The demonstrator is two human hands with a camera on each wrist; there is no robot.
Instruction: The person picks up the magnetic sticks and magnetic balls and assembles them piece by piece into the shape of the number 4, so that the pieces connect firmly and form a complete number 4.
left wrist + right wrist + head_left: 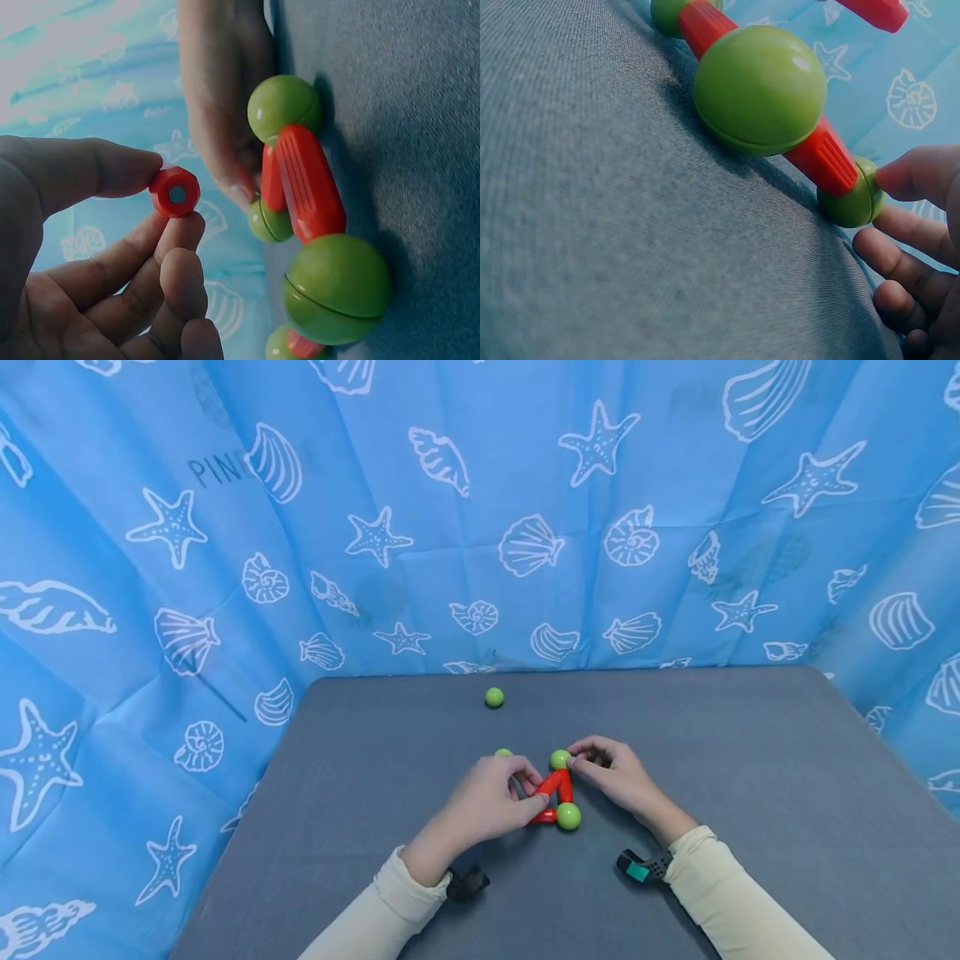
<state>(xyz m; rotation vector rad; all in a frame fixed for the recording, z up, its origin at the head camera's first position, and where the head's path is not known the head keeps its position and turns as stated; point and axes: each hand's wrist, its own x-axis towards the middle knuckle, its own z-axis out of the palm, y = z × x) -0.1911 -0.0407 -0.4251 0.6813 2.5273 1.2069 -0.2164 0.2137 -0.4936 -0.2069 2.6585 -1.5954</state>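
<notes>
My left hand [491, 802] pinches a red rod [175, 192] between thumb and fingertips, and the left wrist view shows a grey disc in the rod's end. In that view the rod stands apart from a joined frame of green balls and red rods on the table. The frame's near ball [568, 816] links to one red rod [566, 787] running away and another red rod [545, 816] running left, partly behind my left hand. At the frame's far corner my right hand [615, 777] pinches a green ball [851, 196] with thumb and index finger.
A loose green ball [494, 697] lies near the back of the grey cloth-covered table [712, 735]. Another green ball [504, 752] shows just beyond my left hand, mostly hidden by it. Behind the table hangs a blue curtain [465, 568] printed with shells and starfish.
</notes>
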